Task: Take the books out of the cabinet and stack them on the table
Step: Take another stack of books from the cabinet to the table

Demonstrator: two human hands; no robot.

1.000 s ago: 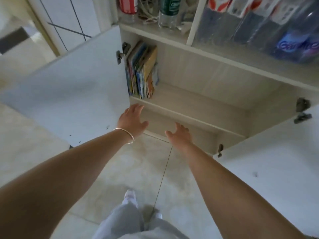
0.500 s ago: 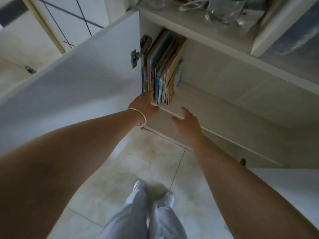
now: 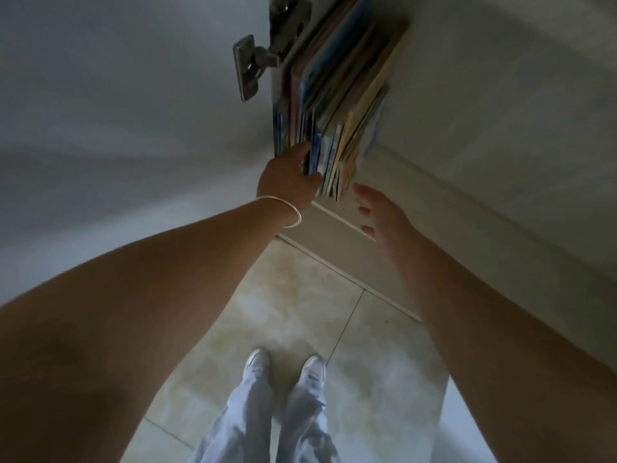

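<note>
The books (image 3: 337, 95) stand upright in a tight row at the left end of the cabinet shelf (image 3: 344, 222), pressed against the side wall by the door hinge (image 3: 255, 66), near twelve o'clock in the head view. Their spines face outward toward the person, and their long axis runs up the frame, away from the shelf edge.

The left hand (image 3: 287, 180) is the nearer one: it touches the lower spines of the left-most books, its fingers (image 3: 300, 152) reaching in among them at about one o'clock from the wrist. Whether they have closed round a book cannot be told; the tips are hidden. A thin bracelet (image 3: 290, 212) sits on that wrist.

The right hand (image 3: 377, 212) hovers just beside the right end of the row, apart from it, with the books at about eleven o'clock from its palm. Its fingers are relaxed and spread, holding nothing.

The likely next move is a squeeze of the row between both hands, so the right hand needs to close in leftward against the last cover. No worktop is in view.
</note>
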